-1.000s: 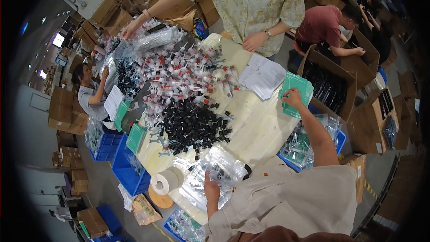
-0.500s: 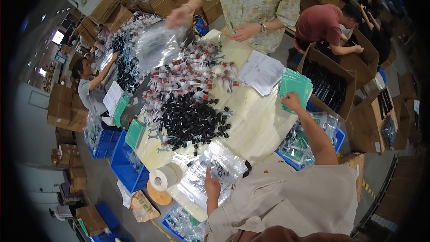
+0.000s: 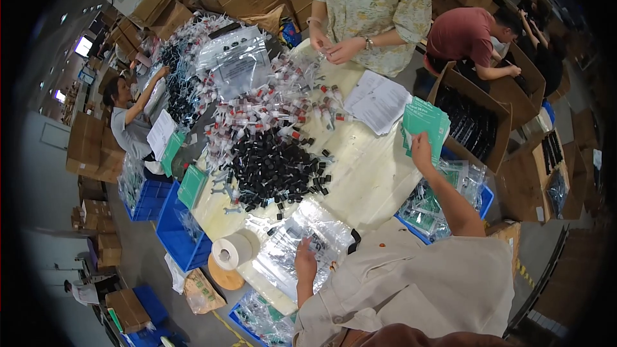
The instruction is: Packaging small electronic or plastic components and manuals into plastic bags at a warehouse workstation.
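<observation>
- Currently, the right hand [image 3: 421, 152] has fingers and thumb closed at the near end of a green booklet [image 3: 429, 121], on a stack at the table's right edge; a corner appears to curl up.
- Left hand [image 3: 305, 263]: partly curled, touching clear bags [image 3: 324, 223] laid flat at the table's near edge; whether it grips one cannot be told.
- Progress, as judged: no booklet shows in the top bag, which looks unfilled.
- Left loose: black-capped pieces [image 3: 273, 164] and red-and-white pieces [image 3: 263, 103], heaped toward the left edge of the table [image 3: 366, 160]; paper sheets [image 3: 376, 101] lie just beside the booklets.
- Apparently done: bags with green contents [image 3: 427, 204], in a blue bin [image 3: 488, 201] beside the table's right edge.
- White roll [image 3: 227, 254]: near left corner.
</observation>
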Demonstrator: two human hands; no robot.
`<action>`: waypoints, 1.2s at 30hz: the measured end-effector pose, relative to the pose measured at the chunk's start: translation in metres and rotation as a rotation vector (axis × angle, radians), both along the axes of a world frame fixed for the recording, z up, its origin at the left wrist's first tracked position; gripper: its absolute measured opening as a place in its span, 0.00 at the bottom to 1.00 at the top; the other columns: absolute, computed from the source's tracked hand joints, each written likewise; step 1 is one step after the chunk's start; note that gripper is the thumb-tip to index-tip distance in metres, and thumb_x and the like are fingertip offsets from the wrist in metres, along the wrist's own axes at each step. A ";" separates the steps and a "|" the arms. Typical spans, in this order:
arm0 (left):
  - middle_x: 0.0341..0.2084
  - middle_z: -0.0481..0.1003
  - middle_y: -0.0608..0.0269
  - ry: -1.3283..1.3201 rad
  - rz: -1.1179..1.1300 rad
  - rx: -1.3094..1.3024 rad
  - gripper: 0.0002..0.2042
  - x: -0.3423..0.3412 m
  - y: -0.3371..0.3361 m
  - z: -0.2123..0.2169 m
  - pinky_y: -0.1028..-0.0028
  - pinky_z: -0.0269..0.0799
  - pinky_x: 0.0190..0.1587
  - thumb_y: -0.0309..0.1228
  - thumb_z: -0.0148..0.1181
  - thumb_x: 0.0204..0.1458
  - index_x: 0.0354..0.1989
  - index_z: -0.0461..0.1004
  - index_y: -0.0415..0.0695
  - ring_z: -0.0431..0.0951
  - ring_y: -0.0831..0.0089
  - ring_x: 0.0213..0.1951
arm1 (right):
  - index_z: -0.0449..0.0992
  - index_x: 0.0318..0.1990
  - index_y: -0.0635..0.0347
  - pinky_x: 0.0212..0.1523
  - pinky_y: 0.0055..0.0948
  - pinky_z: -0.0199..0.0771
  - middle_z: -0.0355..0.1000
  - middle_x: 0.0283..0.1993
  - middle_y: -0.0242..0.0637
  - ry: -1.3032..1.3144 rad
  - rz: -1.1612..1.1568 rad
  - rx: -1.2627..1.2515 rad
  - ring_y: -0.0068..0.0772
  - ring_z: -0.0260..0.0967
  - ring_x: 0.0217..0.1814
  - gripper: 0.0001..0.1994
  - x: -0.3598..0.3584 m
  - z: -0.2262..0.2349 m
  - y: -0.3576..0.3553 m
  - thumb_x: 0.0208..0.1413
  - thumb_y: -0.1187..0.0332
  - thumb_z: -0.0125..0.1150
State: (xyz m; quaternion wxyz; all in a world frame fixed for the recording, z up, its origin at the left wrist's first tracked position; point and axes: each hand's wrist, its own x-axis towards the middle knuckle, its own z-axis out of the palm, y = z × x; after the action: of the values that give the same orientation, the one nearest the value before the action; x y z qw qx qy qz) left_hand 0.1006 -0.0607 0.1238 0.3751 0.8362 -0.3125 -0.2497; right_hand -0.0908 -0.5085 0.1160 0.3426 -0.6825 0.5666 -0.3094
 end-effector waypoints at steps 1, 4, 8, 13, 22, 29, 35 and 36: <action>0.50 0.65 0.43 0.001 -0.001 0.000 0.20 -0.001 -0.003 0.003 0.65 0.66 0.49 0.17 0.46 0.45 0.50 0.66 0.34 0.68 0.50 0.50 | 0.61 0.35 0.65 0.39 0.42 0.65 0.70 0.32 0.51 -0.061 0.124 -0.117 0.54 0.68 0.37 0.05 0.007 0.004 0.014 0.52 0.74 0.44; 0.48 0.69 0.47 0.135 0.086 -0.118 0.15 -0.002 -0.014 0.012 0.69 0.70 0.42 0.23 0.46 0.52 0.48 0.68 0.35 0.74 0.59 0.43 | 0.64 0.38 0.66 0.45 0.38 0.65 0.69 0.39 0.52 -0.245 0.537 -0.148 0.49 0.67 0.44 0.07 0.042 0.022 0.077 0.53 0.75 0.43; 0.40 0.73 0.57 0.645 0.368 -0.145 0.14 0.009 -0.037 0.024 0.79 0.68 0.34 0.32 0.50 0.55 0.44 0.71 0.35 0.75 0.74 0.33 | 0.69 0.37 0.65 0.46 0.36 0.64 0.69 0.40 0.50 -0.155 1.280 0.155 0.48 0.67 0.44 0.10 0.091 0.032 0.177 0.56 0.68 0.44; 0.24 0.75 0.69 0.645 0.502 -0.107 0.11 0.020 -0.032 0.003 0.83 0.62 0.29 0.33 0.55 0.53 0.31 0.76 0.36 0.67 0.85 0.25 | 0.69 0.37 0.63 0.40 0.31 0.67 0.71 0.37 0.43 -0.083 1.804 0.513 0.39 0.69 0.39 0.12 0.109 0.046 0.230 0.57 0.62 0.49; 0.21 0.73 0.68 0.496 0.645 -0.125 0.11 0.013 0.002 -0.019 0.82 0.62 0.29 0.32 0.55 0.52 0.28 0.75 0.35 0.67 0.84 0.25 | 0.67 0.44 0.61 0.52 0.43 0.59 0.63 0.47 0.48 0.475 0.518 -0.250 0.50 0.57 0.55 0.27 0.142 -0.032 -0.021 0.35 0.60 0.68; 0.20 0.72 0.70 0.489 0.676 -0.076 0.11 0.009 -0.001 -0.006 0.82 0.59 0.25 0.32 0.54 0.53 0.24 0.74 0.37 0.64 0.85 0.22 | 0.65 0.46 0.64 0.51 0.46 0.63 0.58 0.53 0.45 0.754 0.332 -0.192 0.48 0.56 0.56 0.34 0.134 -0.035 -0.066 0.31 0.56 0.71; 0.13 0.64 0.76 0.464 0.695 -0.124 0.17 0.006 -0.009 -0.005 0.81 0.50 0.20 0.34 0.54 0.53 0.14 0.67 0.42 0.57 0.87 0.18 | 0.70 0.43 0.60 0.49 0.44 0.66 0.58 0.54 0.43 0.699 0.407 -0.033 0.48 0.56 0.56 0.27 0.126 -0.037 -0.085 0.33 0.58 0.69; 0.13 0.64 0.76 0.464 0.703 -0.123 0.17 0.005 -0.004 -0.010 0.81 0.50 0.20 0.34 0.54 0.53 0.14 0.67 0.42 0.57 0.87 0.18 | 0.72 0.41 0.58 0.49 0.43 0.67 0.58 0.54 0.43 0.663 0.458 0.015 0.48 0.56 0.56 0.23 0.126 -0.038 -0.088 0.35 0.59 0.68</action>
State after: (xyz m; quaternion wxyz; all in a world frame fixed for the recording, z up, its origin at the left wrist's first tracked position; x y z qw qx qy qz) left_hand 0.1054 -0.0651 0.1138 0.5471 0.7896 0.0698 -0.2689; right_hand 0.0350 -0.5961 0.0776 0.2065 -0.8514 0.4819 0.0162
